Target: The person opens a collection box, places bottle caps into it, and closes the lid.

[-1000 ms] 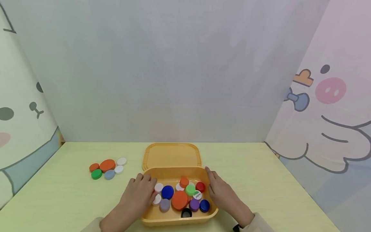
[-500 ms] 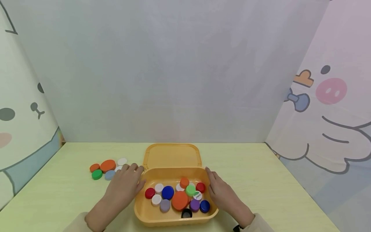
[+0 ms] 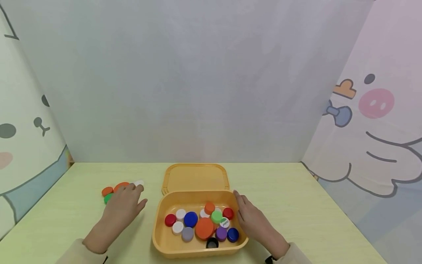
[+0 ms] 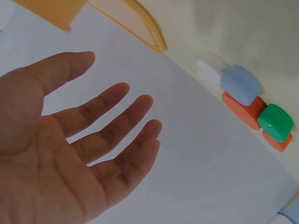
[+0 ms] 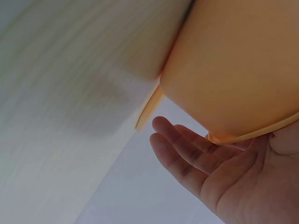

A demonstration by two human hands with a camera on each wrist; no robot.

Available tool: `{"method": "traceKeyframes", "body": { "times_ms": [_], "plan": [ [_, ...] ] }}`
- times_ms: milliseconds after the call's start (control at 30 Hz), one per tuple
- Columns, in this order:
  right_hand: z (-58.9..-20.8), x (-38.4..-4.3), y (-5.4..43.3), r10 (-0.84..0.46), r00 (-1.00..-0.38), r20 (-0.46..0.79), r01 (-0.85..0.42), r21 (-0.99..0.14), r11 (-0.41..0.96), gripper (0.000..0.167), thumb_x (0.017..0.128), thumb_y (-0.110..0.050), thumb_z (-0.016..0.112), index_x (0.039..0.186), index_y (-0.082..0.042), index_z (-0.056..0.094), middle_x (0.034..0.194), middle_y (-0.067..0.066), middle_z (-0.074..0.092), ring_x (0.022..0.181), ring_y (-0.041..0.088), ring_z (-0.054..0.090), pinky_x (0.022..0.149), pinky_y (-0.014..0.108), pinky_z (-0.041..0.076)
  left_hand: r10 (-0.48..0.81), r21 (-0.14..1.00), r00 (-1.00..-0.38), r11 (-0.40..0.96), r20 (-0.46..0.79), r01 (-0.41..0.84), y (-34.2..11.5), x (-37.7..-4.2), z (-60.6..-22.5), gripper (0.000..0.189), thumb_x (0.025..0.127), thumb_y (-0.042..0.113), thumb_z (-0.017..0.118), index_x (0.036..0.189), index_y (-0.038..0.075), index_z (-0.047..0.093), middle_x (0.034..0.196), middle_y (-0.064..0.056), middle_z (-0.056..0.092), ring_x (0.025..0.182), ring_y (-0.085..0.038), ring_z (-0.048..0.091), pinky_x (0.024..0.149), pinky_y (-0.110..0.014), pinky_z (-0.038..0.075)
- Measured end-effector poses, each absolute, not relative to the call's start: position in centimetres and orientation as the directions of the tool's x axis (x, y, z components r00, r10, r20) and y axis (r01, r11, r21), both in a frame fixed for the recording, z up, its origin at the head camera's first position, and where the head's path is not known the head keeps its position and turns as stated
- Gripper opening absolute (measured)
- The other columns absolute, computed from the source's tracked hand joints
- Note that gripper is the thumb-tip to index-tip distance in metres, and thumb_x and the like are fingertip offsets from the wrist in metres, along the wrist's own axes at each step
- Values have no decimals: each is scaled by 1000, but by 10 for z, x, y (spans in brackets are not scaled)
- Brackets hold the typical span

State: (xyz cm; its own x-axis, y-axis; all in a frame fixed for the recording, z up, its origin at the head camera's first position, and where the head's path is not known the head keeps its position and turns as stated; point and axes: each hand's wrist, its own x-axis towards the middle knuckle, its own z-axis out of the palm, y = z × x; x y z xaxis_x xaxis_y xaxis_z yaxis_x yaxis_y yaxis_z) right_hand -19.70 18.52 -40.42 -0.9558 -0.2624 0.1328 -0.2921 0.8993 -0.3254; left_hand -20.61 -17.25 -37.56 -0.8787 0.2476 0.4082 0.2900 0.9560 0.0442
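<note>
Only in left-wrist view, pale-blue cap (image 4: pixel 241 84), hand (image 4: pixel 58 154) apart

Box (image 3: pixel 184 198), lid (image 3: pixel 196 178) yellow-orange; green cap (image 4: pixel 275 122); pale-blue cap (image 4: pixel 241 84), maybe greyish; table (image 3: pixel 280 198) yellow-green.

The left grip (image 3: pixel 122 207) seemingly hovers above caps (image 3: pixel 120 186); the right grip (image 3: pixel 252 220) touches a box (image 3: pixel 184 198).

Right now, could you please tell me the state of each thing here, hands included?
Box: upright, uncovered
Lid: off, lying flat beyond the box
Caps inside: scattered, some overlapping
Loose caps: outside the box, grouped
Left hand: fingers apart, holding nothing
Right hand: touching the box's right side
</note>
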Motion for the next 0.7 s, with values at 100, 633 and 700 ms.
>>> {"method": "traceKeyframes", "body": {
  "times_ms": [100, 633, 700],
  "plan": [
    [-404, -196, 185, -265, -954, 139, -297, -322, 899, 51, 92, -11, 44, 140, -1, 30, 127, 15, 49, 112, 28, 55, 88, 43, 48, 229, 61, -889, 960, 396, 274, -181, -209, -381, 31, 72, 21, 75, 88, 1, 58, 76, -9, 55, 68, -26, 51, 53, -36, 45],
    [-403, -195, 184, -275, -948, 163, -313, -301, 901, 51, 92, -9, 47, 139, 0, 31, 126, 15, 49, 110, 28, 56, 86, 43, 49, 168, 41, -924, 980, 342, 193, -214, -219, -396, 28, 73, 18, 73, 84, -2, 56, 75, -18, 56, 66, -38, 53, 47, -43, 44],
    [-403, -195, 184, -275, -948, 163, -313, -302, 900, 51, 91, -9, 47, 139, 0, 31, 126, 15, 49, 110, 29, 56, 86, 43, 49, 155, 41, -935, 983, 320, 177, -215, -220, -397, 27, 74, 18, 72, 84, -2, 56, 73, -17, 54, 67, -39, 53, 47, -44, 44]
  ]
}}
